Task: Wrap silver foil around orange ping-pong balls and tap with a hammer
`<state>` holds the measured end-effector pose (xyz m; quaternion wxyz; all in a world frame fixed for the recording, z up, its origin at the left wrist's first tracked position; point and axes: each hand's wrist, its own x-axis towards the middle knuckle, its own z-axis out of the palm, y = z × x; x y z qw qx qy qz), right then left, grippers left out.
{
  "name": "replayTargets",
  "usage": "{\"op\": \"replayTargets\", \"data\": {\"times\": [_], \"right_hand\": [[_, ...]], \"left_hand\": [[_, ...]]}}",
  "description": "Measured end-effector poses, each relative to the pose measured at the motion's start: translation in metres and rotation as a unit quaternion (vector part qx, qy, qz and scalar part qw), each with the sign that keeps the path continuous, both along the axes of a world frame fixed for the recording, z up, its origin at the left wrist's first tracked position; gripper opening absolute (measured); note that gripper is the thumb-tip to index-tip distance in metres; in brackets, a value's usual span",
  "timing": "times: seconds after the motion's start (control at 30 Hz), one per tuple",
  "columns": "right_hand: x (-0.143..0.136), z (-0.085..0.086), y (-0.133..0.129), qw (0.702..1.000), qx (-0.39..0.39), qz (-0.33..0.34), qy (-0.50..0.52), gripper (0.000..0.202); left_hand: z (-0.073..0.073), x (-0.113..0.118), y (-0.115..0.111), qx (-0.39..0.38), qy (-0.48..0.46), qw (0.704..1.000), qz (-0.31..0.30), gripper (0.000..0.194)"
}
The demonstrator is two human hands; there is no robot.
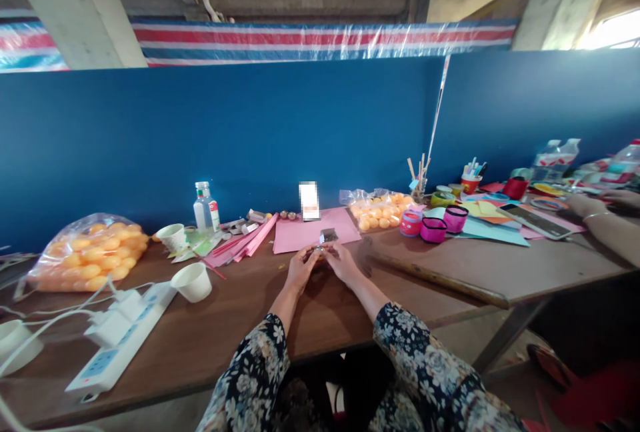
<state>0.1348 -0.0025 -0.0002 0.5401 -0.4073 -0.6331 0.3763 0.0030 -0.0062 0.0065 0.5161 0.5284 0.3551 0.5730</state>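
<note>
My left hand (301, 268) and my right hand (344, 263) meet over the brown table. Their fingertips pinch a small shiny, silvery thing (319, 250) between them; most of it is hidden by the fingers, so its kind is unclear. Just beyond the fingertips, a small dark flat piece (329, 235) lies at the near edge of a pink paper sheet (295, 235). At the back of that sheet sit two shiny metallic balls (288, 215). A phone-like upright card or screen (310, 201), blurred at the top, stands behind the sheet.
At left are a bag of orange balls (95, 255), a paper cup (191, 283), a power strip (123, 342) with cables and glass bottles (207, 209). To the right are another ball bag (383, 209), tape rolls (433, 229), a phone (533, 221) and another person's arm (607, 229).
</note>
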Motion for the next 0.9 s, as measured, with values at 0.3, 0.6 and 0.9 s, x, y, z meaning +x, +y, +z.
{"op": "replayTargets", "data": {"times": [0.3,0.6,0.9], "right_hand": [[0.003,0.012,-0.005,0.991,0.059,-0.076,-0.088,0.021],[0.108,0.046,-0.055,0.829,0.029,-0.223,-0.512,0.036],[0.130,0.033,-0.070,0.744,-0.021,-0.169,-0.647,0.027]], "left_hand": [[-0.006,-0.002,0.004,-0.032,-0.053,0.998,0.013,0.038],[-0.002,-0.002,0.002,-0.005,0.002,0.999,0.038,0.051],[0.000,0.000,-0.001,0.035,0.084,0.993,0.079,0.044]]}}
